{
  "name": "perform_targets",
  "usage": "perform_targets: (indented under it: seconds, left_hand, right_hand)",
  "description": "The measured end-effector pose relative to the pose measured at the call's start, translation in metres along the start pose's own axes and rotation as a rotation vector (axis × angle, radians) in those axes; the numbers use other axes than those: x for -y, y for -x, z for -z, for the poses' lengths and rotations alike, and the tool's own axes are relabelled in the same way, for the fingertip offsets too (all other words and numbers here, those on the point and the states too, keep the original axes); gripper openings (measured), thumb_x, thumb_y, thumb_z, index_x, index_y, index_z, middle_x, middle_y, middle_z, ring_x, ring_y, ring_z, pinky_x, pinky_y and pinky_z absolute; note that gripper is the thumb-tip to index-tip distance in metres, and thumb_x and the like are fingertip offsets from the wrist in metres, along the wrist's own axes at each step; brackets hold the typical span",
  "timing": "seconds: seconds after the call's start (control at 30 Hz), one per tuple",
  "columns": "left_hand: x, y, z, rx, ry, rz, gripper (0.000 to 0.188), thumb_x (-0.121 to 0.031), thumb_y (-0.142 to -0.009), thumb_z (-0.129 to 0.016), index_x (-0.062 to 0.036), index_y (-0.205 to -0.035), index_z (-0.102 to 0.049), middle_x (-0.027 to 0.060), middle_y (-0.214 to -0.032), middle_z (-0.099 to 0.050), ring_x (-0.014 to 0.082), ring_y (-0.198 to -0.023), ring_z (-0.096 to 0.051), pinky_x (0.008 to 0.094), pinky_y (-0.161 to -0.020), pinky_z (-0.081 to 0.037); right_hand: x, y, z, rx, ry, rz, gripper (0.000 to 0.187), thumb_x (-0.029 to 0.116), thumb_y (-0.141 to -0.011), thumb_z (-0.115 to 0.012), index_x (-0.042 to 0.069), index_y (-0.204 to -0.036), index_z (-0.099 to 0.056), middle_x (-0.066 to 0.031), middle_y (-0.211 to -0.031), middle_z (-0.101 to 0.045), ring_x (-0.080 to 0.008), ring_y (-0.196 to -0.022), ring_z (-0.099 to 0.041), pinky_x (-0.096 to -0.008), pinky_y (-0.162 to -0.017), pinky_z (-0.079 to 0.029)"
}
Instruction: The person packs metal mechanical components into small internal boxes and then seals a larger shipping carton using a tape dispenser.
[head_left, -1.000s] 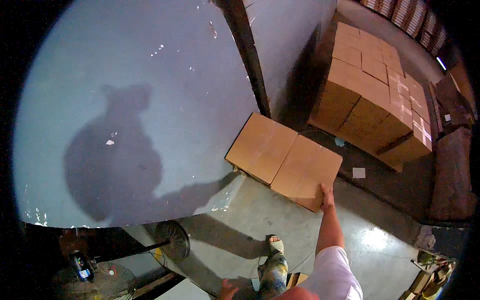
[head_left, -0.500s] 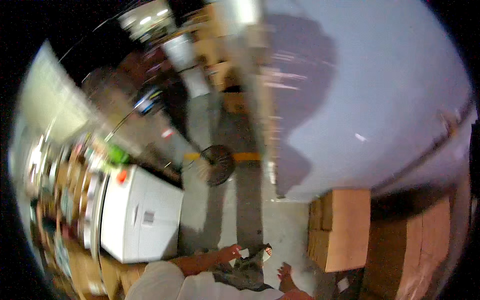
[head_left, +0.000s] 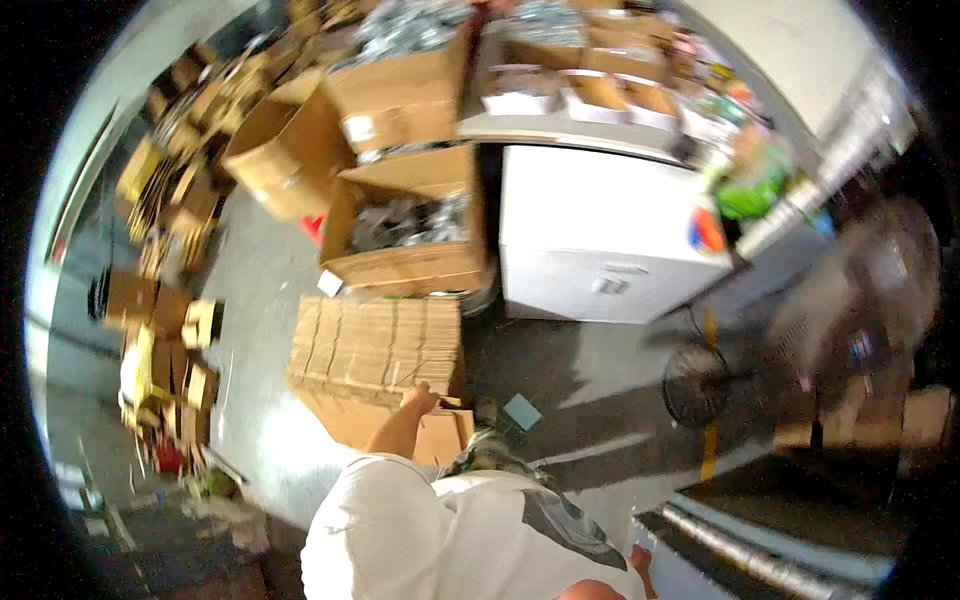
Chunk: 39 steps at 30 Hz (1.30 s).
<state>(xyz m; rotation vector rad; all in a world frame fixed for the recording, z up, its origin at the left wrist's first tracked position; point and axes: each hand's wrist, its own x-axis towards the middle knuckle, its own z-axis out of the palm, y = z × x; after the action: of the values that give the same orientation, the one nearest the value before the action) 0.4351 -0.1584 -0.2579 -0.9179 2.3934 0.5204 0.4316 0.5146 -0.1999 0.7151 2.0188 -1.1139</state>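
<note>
My left hand (head_left: 422, 398) is over the near right corner of a stack of flattened cardboard boxes (head_left: 375, 345). Whether it touches the stack cannot be made out, and its fingers are too small and blurred to read. Low at the right, beside my white shirt, hangs my right hand (head_left: 641, 562), partly cut off from view by my body. It is close to a pale grey panel (head_left: 680, 570), with no object visible in it. Beyond the stack stands an open carton (head_left: 405, 270) with grey plastic-looking pieces inside.
A white cabinet (head_left: 600, 235) stands ahead, by a table (head_left: 570, 132) with small boxes. Another open carton (head_left: 285, 150) is at the far left. Scrap cardboard (head_left: 170, 380) piles along the left wall. A round-based stand (head_left: 697, 386) and a flat pale piece (head_left: 522, 411) are on the floor.
My view has swung far to the left. The white cabinet has shifted from left to right of centre, and the cardboard stack and cartons have come into view. My left hand is now over the stack.
</note>
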Motion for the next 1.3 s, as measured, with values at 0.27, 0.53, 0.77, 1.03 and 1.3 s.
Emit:
perform_targets:
  seconds: [0.27,0.53,0.77,1.03,1.3]
  left_hand:
    - [0.126,0.031,-0.049,0.378,0.281,0.589,0.048,-0.029,-0.082,-0.053,-0.0105,-0.126,-0.048,0.0134,-0.132,-0.046,0.0303,-0.122,-0.044,0.0430,-0.094,-0.043]
    - [0.114,-0.031,-0.069,0.083,0.005,0.266,0.044,-0.018,-0.085,-0.050,-0.0161,-0.128,-0.044,0.0002,-0.139,-0.036,0.0207,-0.131,-0.028,0.0450,-0.103,-0.029]
    - [0.154,-0.070,-0.103,-0.087,-0.266,-0.085,0.035,-0.024,-0.080,-0.054,-0.0161,-0.115,-0.054,-0.0019,-0.119,-0.047,0.0183,-0.112,-0.041,0.0378,-0.096,-0.031]
    - [0.154,-0.051,-0.127,-0.115,-0.201,-0.323,0.007,-0.021,-0.079,-0.054,-0.0149,-0.083,-0.057,0.0039,-0.089,-0.060,0.0202,-0.092,-0.055,0.0346,-0.079,-0.037]
    - [0.193,0.014,-0.131,0.209,-0.299,-0.357,0.019,-0.021,-0.083,-0.050,-0.0120,-0.098,-0.057,0.0065,-0.102,-0.060,0.0229,-0.099,-0.055,0.0385,-0.085,-0.041]
  right_hand:
    - [0.257,-0.022,-0.132,0.272,0.482,0.201,0.029,0.027,-0.086,-0.058,0.005,-0.105,-0.054,-0.0076,-0.090,-0.059,-0.0179,-0.078,-0.059,-0.0292,-0.065,-0.046]
    - [0.355,-0.038,-0.221,0.323,0.609,-0.017,0.042,0.034,-0.085,-0.061,0.008,-0.117,-0.050,-0.0043,-0.098,-0.057,-0.0175,-0.084,-0.055,-0.0343,-0.073,-0.043]
    - [0.337,-0.051,-0.200,0.350,0.817,-0.117,0.031,0.027,-0.086,-0.058,0.008,-0.110,-0.053,-0.0034,-0.094,-0.057,-0.0166,-0.082,-0.056,-0.0317,-0.069,-0.042]
    - [0.338,-0.049,-0.215,0.382,0.670,0.026,0.028,0.026,-0.086,-0.058,0.006,-0.107,-0.055,-0.0018,-0.087,-0.057,-0.0129,-0.075,-0.054,-0.0278,-0.062,-0.042]
    - [0.272,-0.101,-0.193,0.516,0.616,0.240,0.021,0.020,-0.088,-0.056,0.005,-0.102,-0.056,-0.0018,-0.079,-0.056,-0.0105,-0.068,-0.050,-0.0259,-0.060,-0.040]
